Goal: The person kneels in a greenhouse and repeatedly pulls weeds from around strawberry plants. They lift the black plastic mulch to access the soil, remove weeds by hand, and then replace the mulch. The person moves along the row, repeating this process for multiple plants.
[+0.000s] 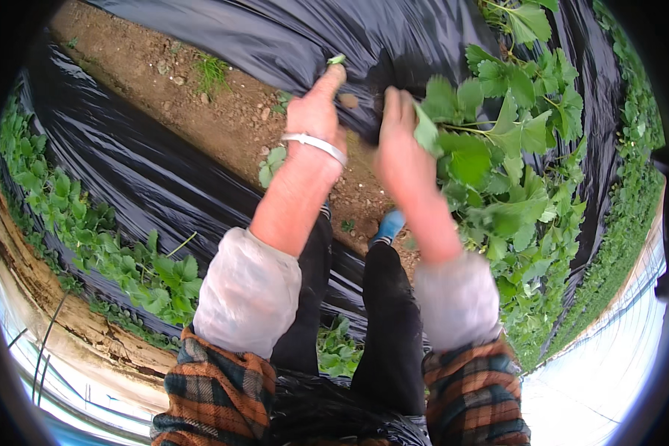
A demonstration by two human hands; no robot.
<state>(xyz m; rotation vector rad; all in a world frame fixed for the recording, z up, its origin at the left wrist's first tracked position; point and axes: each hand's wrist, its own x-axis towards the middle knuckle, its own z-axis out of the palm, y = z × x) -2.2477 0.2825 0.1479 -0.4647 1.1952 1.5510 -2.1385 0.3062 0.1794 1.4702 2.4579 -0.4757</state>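
Black plastic mulch film covers a raised bed before me. My left hand, a white band at its wrist, is at the film's lower edge; its thumb points away from me, with a small green plant piece at its tip. Its other fingers are hidden. My right hand, blurred, has its fingers on or just over the dark film near a fold, beside the strawberry plants. Leaves touch or overlap its right side. Whether it grips the film I cannot tell. A brown round spot shows between the hands.
A bare soil path with a grass tuft runs between the beds. My blue-shod foot stands on it. Another film-covered bed with strawberry plants lies at left. More green rows curve along the right.
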